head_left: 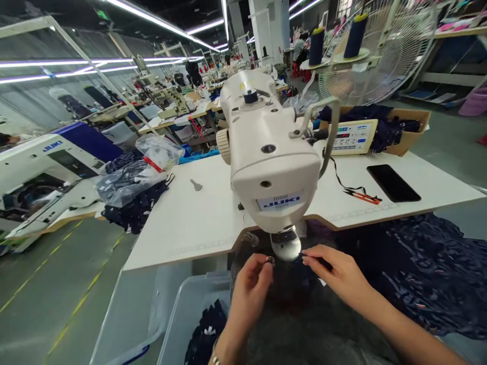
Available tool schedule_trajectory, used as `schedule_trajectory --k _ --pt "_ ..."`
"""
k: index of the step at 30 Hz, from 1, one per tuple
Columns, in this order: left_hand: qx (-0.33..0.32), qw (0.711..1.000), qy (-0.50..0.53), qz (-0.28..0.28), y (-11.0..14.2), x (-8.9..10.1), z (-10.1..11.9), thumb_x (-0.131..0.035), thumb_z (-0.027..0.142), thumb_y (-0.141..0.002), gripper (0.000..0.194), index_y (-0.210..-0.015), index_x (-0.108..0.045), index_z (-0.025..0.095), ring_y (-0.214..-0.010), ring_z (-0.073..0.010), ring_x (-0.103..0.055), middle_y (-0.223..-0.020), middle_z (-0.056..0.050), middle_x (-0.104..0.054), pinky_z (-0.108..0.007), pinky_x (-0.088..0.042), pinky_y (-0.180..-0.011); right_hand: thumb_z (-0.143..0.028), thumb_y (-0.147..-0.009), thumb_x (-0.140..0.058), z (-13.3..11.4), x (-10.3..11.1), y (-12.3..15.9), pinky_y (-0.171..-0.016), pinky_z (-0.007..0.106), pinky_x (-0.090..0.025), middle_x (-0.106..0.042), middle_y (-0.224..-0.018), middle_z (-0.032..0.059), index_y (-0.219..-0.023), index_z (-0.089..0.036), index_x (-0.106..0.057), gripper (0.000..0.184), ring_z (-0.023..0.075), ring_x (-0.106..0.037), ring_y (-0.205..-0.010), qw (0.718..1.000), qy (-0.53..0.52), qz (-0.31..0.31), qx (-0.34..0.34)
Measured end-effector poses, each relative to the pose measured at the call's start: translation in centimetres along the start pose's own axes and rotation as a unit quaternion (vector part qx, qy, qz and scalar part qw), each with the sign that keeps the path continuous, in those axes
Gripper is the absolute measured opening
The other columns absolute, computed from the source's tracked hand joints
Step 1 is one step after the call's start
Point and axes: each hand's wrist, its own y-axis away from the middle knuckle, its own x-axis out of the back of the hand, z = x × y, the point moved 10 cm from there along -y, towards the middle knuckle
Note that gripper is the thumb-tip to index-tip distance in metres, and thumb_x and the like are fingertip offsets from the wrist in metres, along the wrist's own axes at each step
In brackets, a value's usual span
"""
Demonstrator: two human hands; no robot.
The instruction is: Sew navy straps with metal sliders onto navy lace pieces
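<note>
A white sewing machine stands on a white table in front of me. My left hand is just below its metal front plate, fingers pinched on a small dark piece at the fingertips. My right hand is to the right of the plate, fingers pressed together on a strip of dark navy fabric that lies between both hands. The needle area is hidden under the machine head.
A black phone and orange thread snips lie on the table's right. A control panel and cardboard box sit behind. Navy fabric is heaped at right, clear bins below left, bagged pieces at left.
</note>
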Motion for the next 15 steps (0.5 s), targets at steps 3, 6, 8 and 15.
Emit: schedule_trajectory --k 3,6,8,15 --pt "-0.020 0.997 -0.060 -0.035 0.2 -3.4 0.6 -0.054 0.035 -0.089 0.019 -0.081 -0.056 0.017 -0.054 -0.0078 -0.042 -0.062 0.004 -0.053 -0.019 -0.034 -0.050 -0.019 -0.094 -0.055 -2.5 -1.0 0.9 -0.077 0.025 -0.055 -0.073 -0.092 0.0019 -0.105 -0.022 -0.065 0.015 0.0137 -0.069 -0.082 0.992 0.056 0.012 0.115" --pt "-0.080 0.986 -0.147 -0.025 0.6 -4.1 1.9 -0.049 0.026 -0.091 0.014 -0.082 -0.058 0.018 -0.051 -0.0077 -0.043 -0.061 0.005 -0.053 -0.019 -0.035 -0.049 -0.013 -0.094 -0.054 -3.5 -1.7 1.6 -0.079 0.027 -0.056 -0.072 -0.094 0.0037 -0.111 -0.021 -0.062 0.021 0.0144 -0.069 -0.085 0.976 0.123 0.030 0.180" --pt "-0.148 0.963 -0.227 -0.001 1.0 -4.0 3.1 -0.048 0.019 -0.091 0.014 -0.084 -0.060 0.018 -0.053 -0.0084 -0.048 -0.064 0.004 -0.056 -0.019 -0.038 -0.051 -0.012 -0.094 -0.052 -3.8 -2.0 1.7 -0.078 0.028 -0.056 -0.072 -0.094 0.0048 -0.111 -0.019 -0.063 0.022 0.0156 -0.069 -0.085 0.964 0.172 0.037 0.198" --pt "-0.380 0.744 -0.549 0.013 3.6 -6.5 5.2 -0.044 0.015 -0.095 0.015 -0.102 -0.058 0.015 -0.067 -0.0171 -0.057 -0.078 -0.004 -0.063 -0.028 -0.046 -0.056 -0.009 -0.096 -0.044 -6.5 -2.6 1.7 -0.065 0.030 -0.053 -0.073 -0.084 0.0078 -0.105 -0.013 -0.066 0.024 0.0172 -0.067 -0.070 0.927 0.272 0.048 0.254"
